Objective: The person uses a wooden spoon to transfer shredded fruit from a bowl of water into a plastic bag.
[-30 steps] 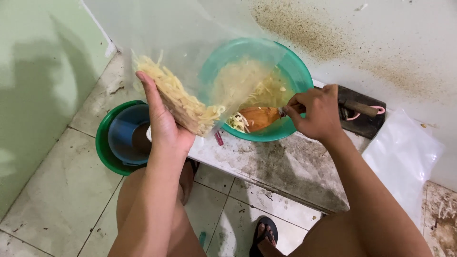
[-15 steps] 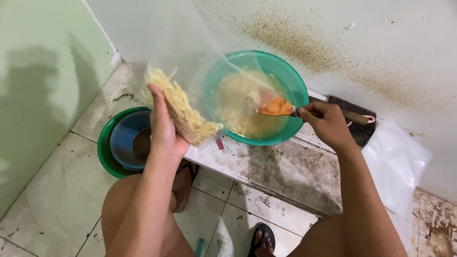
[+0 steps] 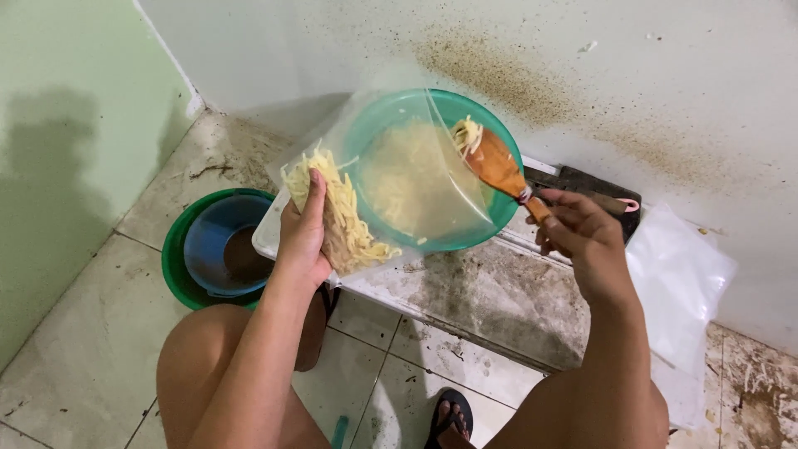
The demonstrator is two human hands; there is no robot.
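Fingers (image 3: 309, 199) of the left hand (image 3: 301, 237) are closed around the near left side of a clear bag (image 3: 391, 179), pinching it with its load of pale yellow noodles (image 3: 345, 220) pressed into the palm. The bag is held tilted, mouth up and to the right, over a green bowl (image 3: 499, 208) that sits on the low worktop (image 3: 490, 291). Fingers of the right hand (image 3: 582, 229) are wrapped tight on the handle of a wooden spoon (image 3: 499, 166). The spoon's long axis runs from that hand up and to the left, so its blade sits at the bag's mouth, carrying a small tuft of noodles. The bag's mouth thus lies left and far of the right hand, and the spoon blade is touching or just beside its edge; which of the two cannot be told. The left hand is the one nearer the bag's bulk.

Count: one bag in hand, one spoon, one green bowl. On the floor (image 3: 83, 366) to the left stands one green basin (image 3: 174, 266) with one blue basin (image 3: 208, 233) nested inside. A sheet of clear plastic (image 3: 682, 283) lies to the right, and a dark board (image 3: 598, 187) lies behind the right hand.
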